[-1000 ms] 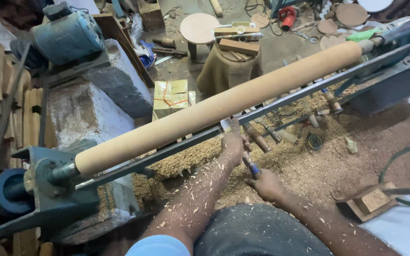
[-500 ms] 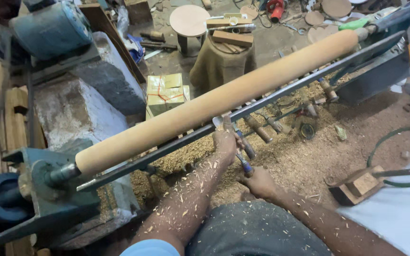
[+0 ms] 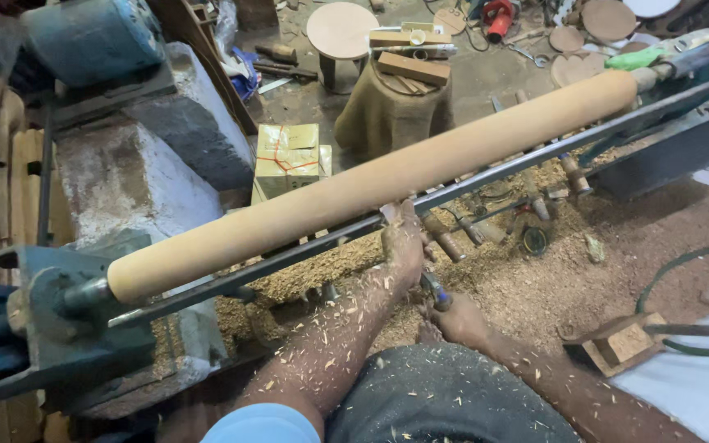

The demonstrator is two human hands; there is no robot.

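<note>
Now we are seeing our left hand point(image 3: 404, 246) sitting a touch lower and further left along the rail than a second ago, while the long wooden cylinder point(image 3: 371, 184) is lying where it was, slanting from lower left up to upper right between the lathe's two ends. Our left grip is pressing down closed over the front of the turning tool point(image 3: 435, 287) right at the steel tool rest point(image 3: 486, 168), just under the cylinder's underside, though we are unable to tell whether the tool's tip is touching the wood. Our right hand point(image 3: 457, 320) is wrapping closed around the tool's handle, just behind and below the left one, close to our knee.

Sawdust and chips point(image 3: 551, 271) are lying thick on the floor beneath the rail and are clinging to our left forearm. A small cardboard box point(image 3: 287, 156) is standing beyond the cylinder, with a burlap-covered stump point(image 3: 387, 119) beside it, and a round wooden stool point(image 3: 340, 33) is standing further back. The blue headstock point(image 3: 51, 312) is holding the cylinder's near end at the lower left. A small wooden block point(image 3: 613, 344) is resting at our right.
</note>
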